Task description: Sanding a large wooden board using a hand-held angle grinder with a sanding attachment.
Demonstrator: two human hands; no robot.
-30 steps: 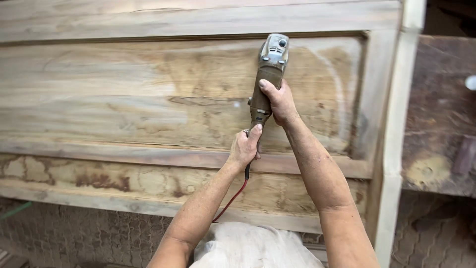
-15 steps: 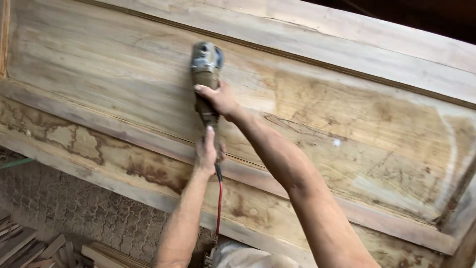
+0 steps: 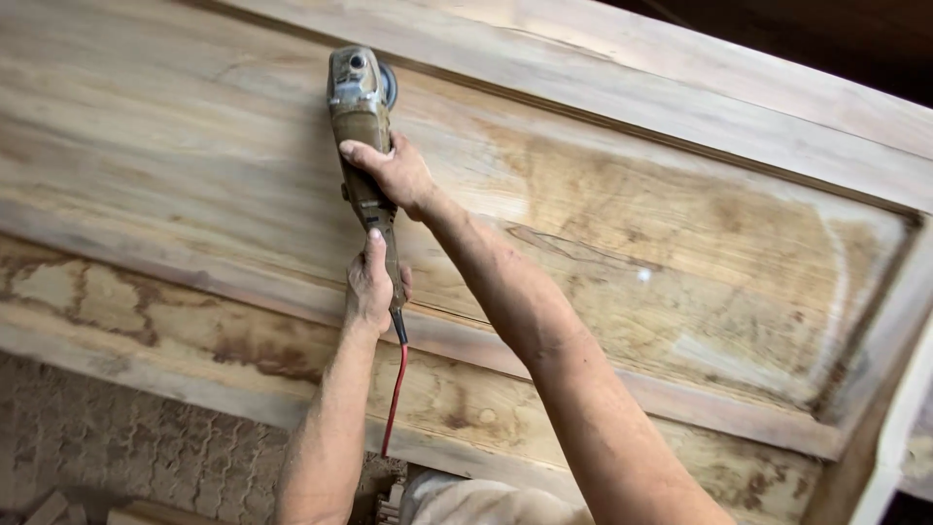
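Observation:
A dusty grey-brown angle grinder (image 3: 360, 107) lies with its head pressed on the recessed field of a large wooden panel (image 3: 632, 224). My right hand (image 3: 394, 173) grips the middle of the grinder's body. Around the rear handle end, my left hand (image 3: 369, 284) is closed, just above where the red power cord (image 3: 394, 394) comes out. The grinder's disc is mostly hidden under its head, near the panel's upper moulding.
The panel has a raised frame rail (image 3: 292, 360) with dark stains along its lower edge and a lighter post (image 3: 880, 437) at the right. Below is a patterned floor (image 3: 126, 437) with wood offcuts (image 3: 58, 507). A pale cloth bundle (image 3: 476, 501) shows at the bottom.
Both hands have carried the grinder leftward along the panel from near its right end, then up toward the top moulding. The view has swung left with them.

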